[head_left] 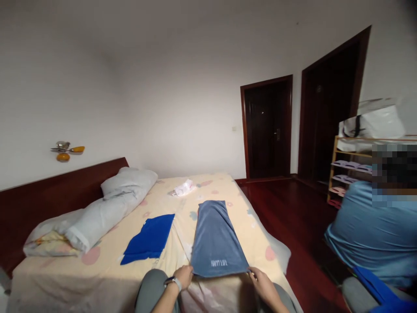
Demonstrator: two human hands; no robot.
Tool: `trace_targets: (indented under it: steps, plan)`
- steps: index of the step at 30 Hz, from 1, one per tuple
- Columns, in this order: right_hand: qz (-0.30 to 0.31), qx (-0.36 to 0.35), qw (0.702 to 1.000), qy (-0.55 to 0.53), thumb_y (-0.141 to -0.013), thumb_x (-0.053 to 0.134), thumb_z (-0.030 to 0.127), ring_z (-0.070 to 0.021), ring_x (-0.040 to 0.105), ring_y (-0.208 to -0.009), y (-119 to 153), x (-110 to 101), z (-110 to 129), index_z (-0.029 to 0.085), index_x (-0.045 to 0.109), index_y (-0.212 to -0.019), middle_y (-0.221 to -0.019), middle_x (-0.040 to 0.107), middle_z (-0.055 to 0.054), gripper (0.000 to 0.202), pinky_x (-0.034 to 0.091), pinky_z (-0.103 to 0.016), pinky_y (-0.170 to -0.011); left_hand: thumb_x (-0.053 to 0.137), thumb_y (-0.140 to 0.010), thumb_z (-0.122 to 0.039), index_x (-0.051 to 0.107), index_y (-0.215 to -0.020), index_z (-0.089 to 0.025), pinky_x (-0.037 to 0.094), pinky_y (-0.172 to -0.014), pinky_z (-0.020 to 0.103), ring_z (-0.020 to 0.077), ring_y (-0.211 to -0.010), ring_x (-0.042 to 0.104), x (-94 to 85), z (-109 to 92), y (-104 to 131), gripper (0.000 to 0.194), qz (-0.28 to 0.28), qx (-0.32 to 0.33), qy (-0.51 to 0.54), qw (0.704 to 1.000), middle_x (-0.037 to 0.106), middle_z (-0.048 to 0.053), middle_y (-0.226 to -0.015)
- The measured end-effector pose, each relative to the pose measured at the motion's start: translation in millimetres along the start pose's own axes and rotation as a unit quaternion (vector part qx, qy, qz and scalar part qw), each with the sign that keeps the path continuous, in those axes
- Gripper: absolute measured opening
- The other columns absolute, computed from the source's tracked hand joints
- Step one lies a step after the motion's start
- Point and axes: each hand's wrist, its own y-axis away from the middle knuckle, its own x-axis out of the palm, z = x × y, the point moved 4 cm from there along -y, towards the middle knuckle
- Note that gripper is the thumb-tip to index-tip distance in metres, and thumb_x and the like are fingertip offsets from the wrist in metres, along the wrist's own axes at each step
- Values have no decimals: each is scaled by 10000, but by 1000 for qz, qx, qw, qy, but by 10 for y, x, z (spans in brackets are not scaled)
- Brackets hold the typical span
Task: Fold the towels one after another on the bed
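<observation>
A grey-blue towel (213,234) with "HAPPY LIFE"-like lettering near its front edge lies stretched lengthwise on the bed (182,234). My left hand (185,277), with a watch at the wrist, pinches the towel's near left corner. At the near right corner, my right hand (260,280) grips the edge between thumb and fingers. To the left of the towel a folded blue cloth (151,238) lies flat. Farther back on the sheet is a crumpled white and pink packet or cloth (184,188); its kind is unclear.
A rolled grey-white quilt (107,213) rests along the dark wooden headboard (65,182). On the right, a person in a blue shirt (374,234) sits near a shoe rack (334,169) holding slippers and white bags. Two dark doors stand beyond the red-brown floor (276,204).
</observation>
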Motion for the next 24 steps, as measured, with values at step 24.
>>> trace_targets:
  steps: [24]
  plan:
    - [7,30,999,22,-865,341,515,-279,686,-1050,10,-31,-47,186,691,-1045,-1089,742,-132,513,518,-356,-910,551,-966,-444,666,-1048,-169,511,-890,376,195,-962,675,47,37,-84,309,-34,-34,100,994,720,63,-1039]
